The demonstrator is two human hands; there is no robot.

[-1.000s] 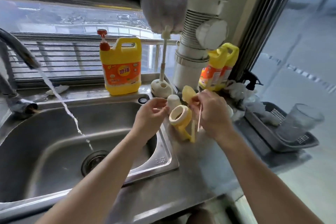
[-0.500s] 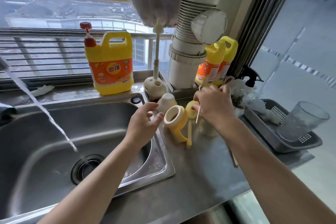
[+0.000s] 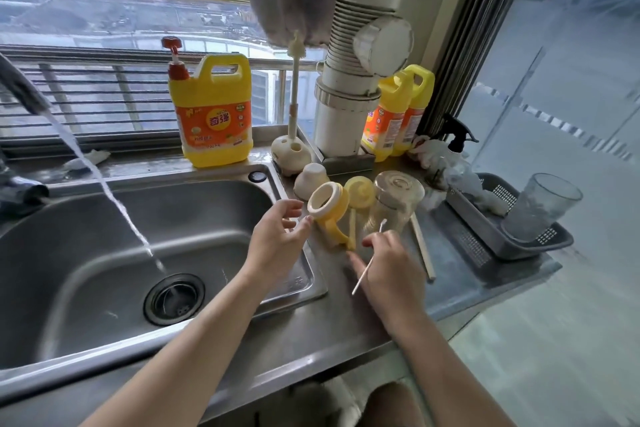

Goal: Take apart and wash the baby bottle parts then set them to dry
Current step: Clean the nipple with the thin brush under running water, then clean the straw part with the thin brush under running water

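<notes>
Steel counter (image 3: 346,315) under a window (image 3: 104,28), sink (image 3: 69,253) left (tap (image 3: 20,90) running). Mid-frame, left hand (image 3: 273,243) relaxed beside the yellow bottle collar (image 3: 329,206); right hand (image 3: 391,270) pinches a white stick (image 3: 363,274). Jug (image 3: 214,114) label: 奇强.

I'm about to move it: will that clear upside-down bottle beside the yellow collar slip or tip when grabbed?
The clear bottle looks rigid and empty, so probably light. Its smooth wall may be slippery if wet. Standing inverted and tall on the steel counter, it could topple if pushed near the top.
</notes>
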